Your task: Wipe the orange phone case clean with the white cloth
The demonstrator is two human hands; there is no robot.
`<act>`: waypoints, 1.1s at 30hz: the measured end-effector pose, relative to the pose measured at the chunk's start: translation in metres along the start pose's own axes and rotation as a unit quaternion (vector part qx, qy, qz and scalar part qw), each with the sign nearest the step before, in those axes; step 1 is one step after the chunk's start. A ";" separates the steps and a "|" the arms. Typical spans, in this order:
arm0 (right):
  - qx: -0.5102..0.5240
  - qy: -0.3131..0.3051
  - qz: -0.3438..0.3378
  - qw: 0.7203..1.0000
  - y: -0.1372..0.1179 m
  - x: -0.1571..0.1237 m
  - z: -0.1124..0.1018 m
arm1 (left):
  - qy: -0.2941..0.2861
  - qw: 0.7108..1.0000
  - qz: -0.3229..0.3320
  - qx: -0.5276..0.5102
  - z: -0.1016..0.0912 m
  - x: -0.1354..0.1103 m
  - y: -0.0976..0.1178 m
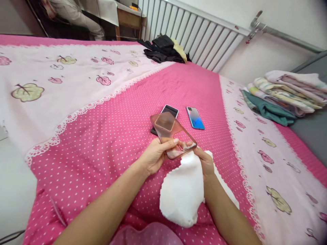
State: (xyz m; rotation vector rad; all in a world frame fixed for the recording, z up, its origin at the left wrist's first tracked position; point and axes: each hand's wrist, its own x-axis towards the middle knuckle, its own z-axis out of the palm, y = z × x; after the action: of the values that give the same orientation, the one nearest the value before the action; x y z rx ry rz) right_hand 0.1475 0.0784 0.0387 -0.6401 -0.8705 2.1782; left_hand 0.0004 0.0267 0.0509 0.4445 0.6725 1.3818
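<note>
A see-through brownish phone case point(163, 127) is held up over the bed, tilted. My left hand point(159, 153) grips its lower edge, thumb on top. At the case's near right corner, my right hand point(204, 161) presses a white cloth point(182, 194) against it, and a bit of the cloth shows at the corner. The rest of the cloth hangs down between my arms. Behind the case lies a phone with a dark screen point(170, 110), partly covered by the case. Another dark edge sticks out beneath it. A blue and silver phone point(195, 118) lies just to the right.
The bed has a pink dotted cover point(107, 146). Folded clothes point(286, 95) are stacked at the right, and dark clothes point(165, 47) lie by the white radiator point(194, 30). A seated person's leg point(76, 18) shows at the far left near a wooden desk point(129, 20).
</note>
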 end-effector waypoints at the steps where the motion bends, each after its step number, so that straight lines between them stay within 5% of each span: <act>1: 0.008 0.005 0.003 1.000 0.000 0.001 -0.002 | -0.003 1.000 0.002 -0.001 -0.001 0.000 0.000; 7: -0.001 0.026 0.011 1.000 -0.002 0.003 0.004 | -0.009 1.000 0.015 0.008 -0.005 0.004 -0.003; 17: -0.115 -0.021 -0.106 0.988 0.006 0.002 0.011 | 0.001 1.000 0.022 -0.002 0.000 0.003 -0.007; 26: -0.225 0.165 -0.109 0.954 0.008 0.007 0.008 | 0.045 0.992 0.113 0.045 -0.003 0.005 0.000; 30: -0.297 0.271 -0.199 0.894 0.005 0.004 0.005 | 0.070 0.975 0.168 0.128 -0.002 0.004 0.002; 33: -0.436 0.299 -0.341 0.778 0.001 -0.001 0.006 | 0.063 0.960 0.195 0.192 -0.001 0.002 0.001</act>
State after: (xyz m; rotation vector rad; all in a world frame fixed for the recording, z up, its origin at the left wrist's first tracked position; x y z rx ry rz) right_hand 0.1436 0.0750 0.0414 -1.1367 -1.4377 0.7453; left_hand -0.0012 0.0288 0.0502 0.8370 1.0042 1.6643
